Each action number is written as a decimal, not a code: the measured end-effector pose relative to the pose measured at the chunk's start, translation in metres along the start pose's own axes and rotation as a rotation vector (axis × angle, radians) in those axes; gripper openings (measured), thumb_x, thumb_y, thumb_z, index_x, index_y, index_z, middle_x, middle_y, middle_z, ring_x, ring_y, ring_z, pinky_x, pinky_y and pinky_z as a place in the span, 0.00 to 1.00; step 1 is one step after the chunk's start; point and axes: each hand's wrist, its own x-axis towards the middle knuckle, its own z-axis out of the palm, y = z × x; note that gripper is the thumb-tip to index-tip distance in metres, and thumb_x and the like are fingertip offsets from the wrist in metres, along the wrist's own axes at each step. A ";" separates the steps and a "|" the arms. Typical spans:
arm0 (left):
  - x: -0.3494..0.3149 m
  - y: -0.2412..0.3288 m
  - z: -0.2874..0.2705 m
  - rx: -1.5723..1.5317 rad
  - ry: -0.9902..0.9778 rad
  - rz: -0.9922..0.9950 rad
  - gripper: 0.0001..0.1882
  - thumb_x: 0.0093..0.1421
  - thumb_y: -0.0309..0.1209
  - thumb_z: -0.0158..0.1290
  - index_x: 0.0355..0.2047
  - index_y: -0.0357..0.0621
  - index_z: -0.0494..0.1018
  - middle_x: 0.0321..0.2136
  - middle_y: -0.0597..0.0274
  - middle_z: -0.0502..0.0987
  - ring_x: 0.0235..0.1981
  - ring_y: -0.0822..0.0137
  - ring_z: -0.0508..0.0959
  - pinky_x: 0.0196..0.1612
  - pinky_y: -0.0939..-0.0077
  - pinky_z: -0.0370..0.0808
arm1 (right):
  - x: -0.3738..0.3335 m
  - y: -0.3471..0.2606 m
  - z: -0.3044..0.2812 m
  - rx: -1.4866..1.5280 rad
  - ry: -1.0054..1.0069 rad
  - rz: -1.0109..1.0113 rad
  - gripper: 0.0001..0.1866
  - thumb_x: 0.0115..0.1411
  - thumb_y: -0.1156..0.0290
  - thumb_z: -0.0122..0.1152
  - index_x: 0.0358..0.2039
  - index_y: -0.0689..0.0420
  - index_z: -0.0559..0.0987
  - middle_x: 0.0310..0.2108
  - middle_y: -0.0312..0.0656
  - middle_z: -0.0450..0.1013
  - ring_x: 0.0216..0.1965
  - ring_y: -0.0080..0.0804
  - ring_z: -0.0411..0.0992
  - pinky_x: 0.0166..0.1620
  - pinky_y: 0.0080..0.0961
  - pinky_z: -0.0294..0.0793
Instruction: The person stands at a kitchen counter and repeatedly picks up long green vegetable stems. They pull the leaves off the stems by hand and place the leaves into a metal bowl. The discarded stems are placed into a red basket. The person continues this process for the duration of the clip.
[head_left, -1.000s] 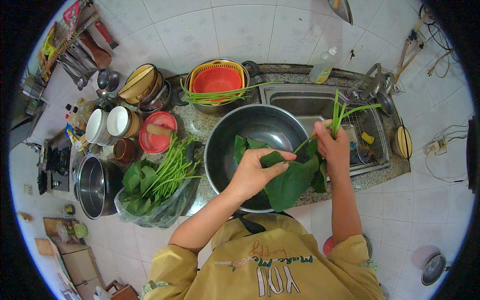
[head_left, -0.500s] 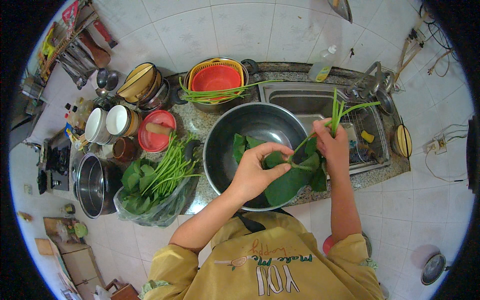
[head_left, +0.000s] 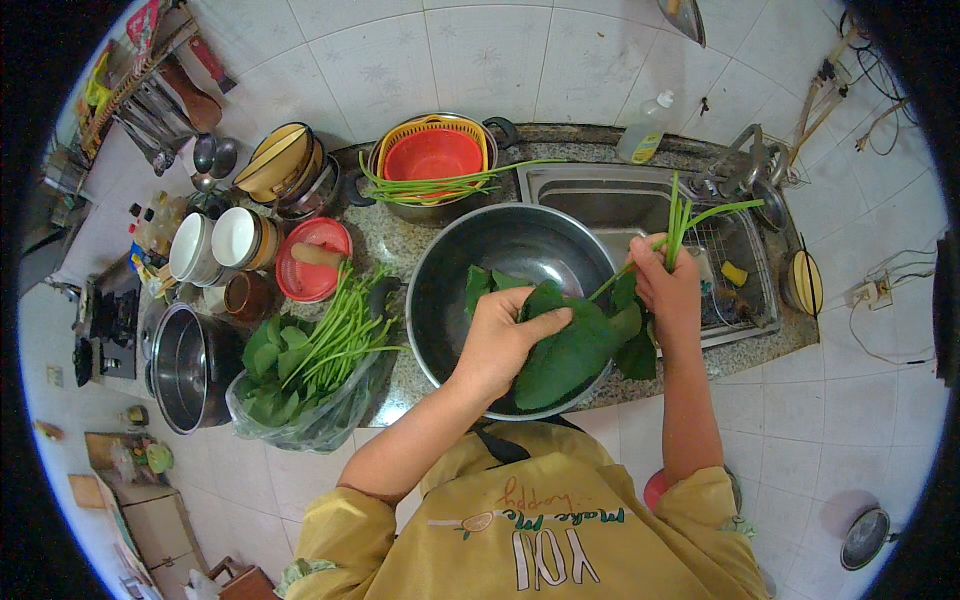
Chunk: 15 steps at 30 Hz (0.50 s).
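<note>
Over a large metal basin [head_left: 436,290], my left hand [head_left: 498,342] pinches a broad dark green leaf [head_left: 563,362] between thumb and fingers. My right hand [head_left: 668,292] is closed round several thin green stems [head_left: 678,222], whose ends stick up past the fingers. More leaves hang below that hand at the basin's right rim. One stem runs from my right hand toward the leaf in my left; where they join is hidden. A few loose leaves [head_left: 478,288] lie in the basin, partly behind my left hand.
Left of the basin, a plastic bag [head_left: 330,425] holds leafy greens with long stems. A pot [head_left: 192,370] stands beyond it. Behind are a red basket [head_left: 432,157] with stems across it, a red lid [head_left: 300,275] and bowls [head_left: 237,238]. The sink [head_left: 580,195] is at right.
My left hand has shifted from the thin stalk to the broad leaf, which is now turned up in front of its fingers. My right hand stays almost in place with the stems.
</note>
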 end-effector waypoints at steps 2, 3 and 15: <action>0.000 0.002 0.001 -0.079 -0.001 -0.046 0.05 0.51 0.24 0.52 0.29 0.35 0.72 0.24 0.63 0.75 0.25 0.76 0.74 0.29 0.82 0.71 | 0.000 0.000 0.000 -0.003 0.005 -0.004 0.12 0.51 0.62 0.60 0.22 0.56 0.72 0.10 0.26 0.58 0.10 0.12 0.51 0.14 0.13 0.45; 0.000 0.001 0.001 -0.090 0.003 -0.048 0.05 0.52 0.24 0.51 0.29 0.35 0.72 0.24 0.63 0.75 0.25 0.76 0.74 0.29 0.82 0.71 | 0.000 0.001 0.000 -0.014 0.010 -0.018 0.11 0.51 0.63 0.60 0.22 0.57 0.72 0.11 0.26 0.59 0.10 0.12 0.51 0.14 0.13 0.46; 0.009 -0.017 -0.007 0.058 -0.061 -0.087 0.09 0.50 0.27 0.53 0.31 0.34 0.72 0.28 0.58 0.75 0.29 0.69 0.74 0.36 0.77 0.71 | -0.003 -0.004 0.003 -0.138 0.042 -0.122 0.08 0.50 0.66 0.60 0.23 0.57 0.73 0.16 0.30 0.68 0.14 0.12 0.56 0.17 0.13 0.51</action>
